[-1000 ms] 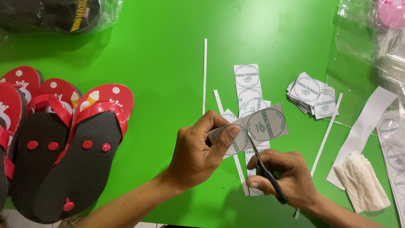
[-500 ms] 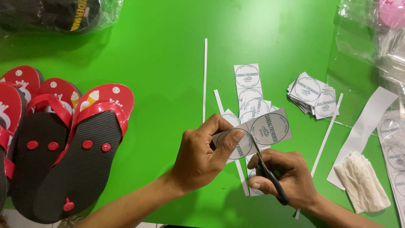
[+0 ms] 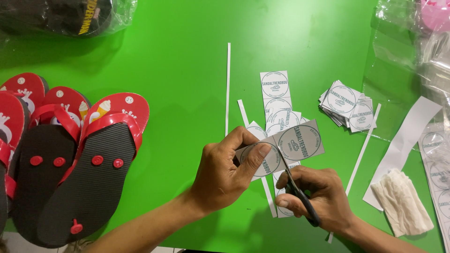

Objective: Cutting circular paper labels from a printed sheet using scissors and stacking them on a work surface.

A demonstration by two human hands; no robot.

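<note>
While the left hand (image 3: 225,175) pinches the grey strip of round-printed paper labels (image 3: 286,147) near the green desk's (image 3: 178,61) front edge, the right hand (image 3: 318,201) grips black scissors (image 3: 297,192) — blades pointing away, crossing the strip's left-right axis.

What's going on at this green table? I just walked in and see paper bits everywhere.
A person is cutting printed labels apart. The left hand pinches a strip of round-logo labels, while the right hand works black-handled scissors between two labels. A stack of cut labels and thin paper offcuts lie on the green table. Red and black flip-flops sit to the left, untouched, and a white cloth lies to the right.
</note>
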